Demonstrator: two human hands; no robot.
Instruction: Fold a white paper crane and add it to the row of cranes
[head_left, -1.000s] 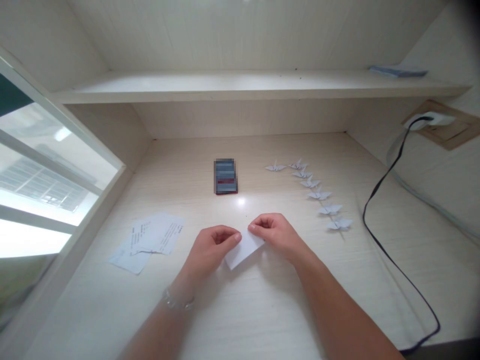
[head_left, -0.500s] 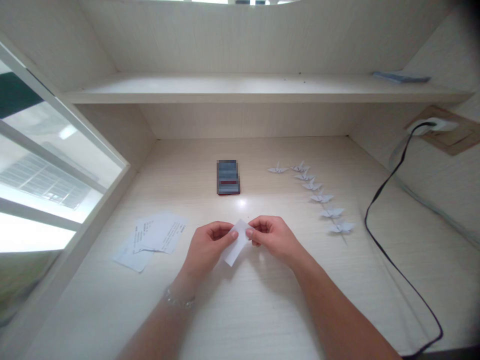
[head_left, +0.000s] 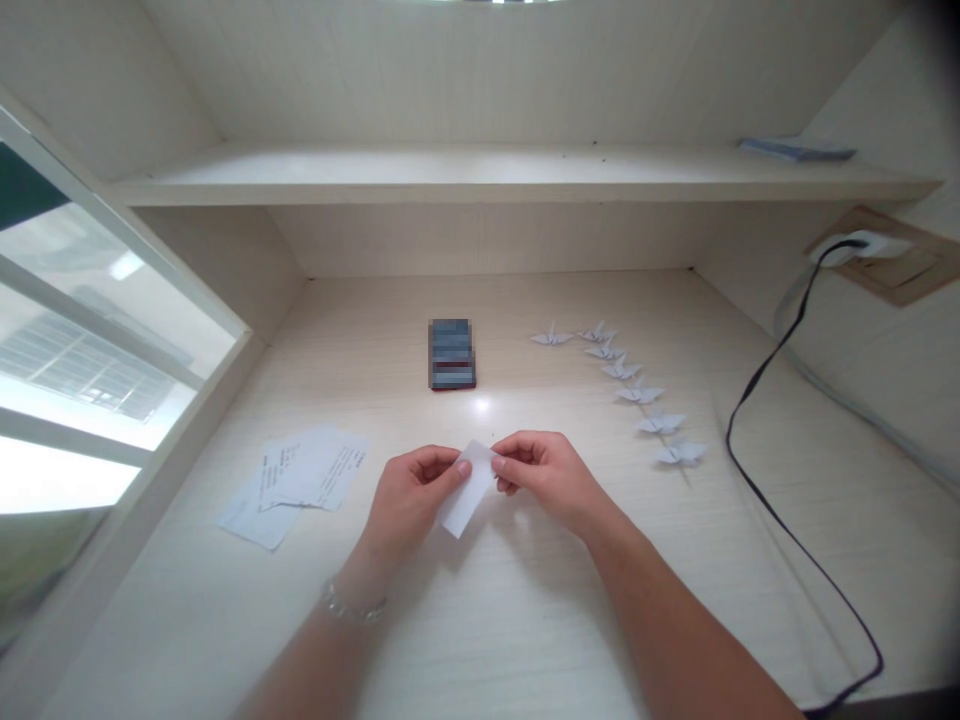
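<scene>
Between my two hands is a small white strip of folded paper, tilted just above the desk. My left hand pinches its left edge, thumb on top and fingers behind. On the other side, my right hand grips the upper right edge between thumb and curled fingertips. The fingers behind the paper are partly hidden. Right of my hands, several white paper cranes stand in a curved row. Off to the left lie several loose sheets of paper with printed text, overlapping one another.
A dark phone-like rectangle, its face pixelated, lies beyond my hands. A black cable runs from a wall socket down the right side. Above the desk spans a shelf with a flat bluish item. A window frame borders the left.
The view has shifted slightly. My right thumb has slid toward the paper's upper right edge, and more of the strip's face shows. Both hands still hold it.
</scene>
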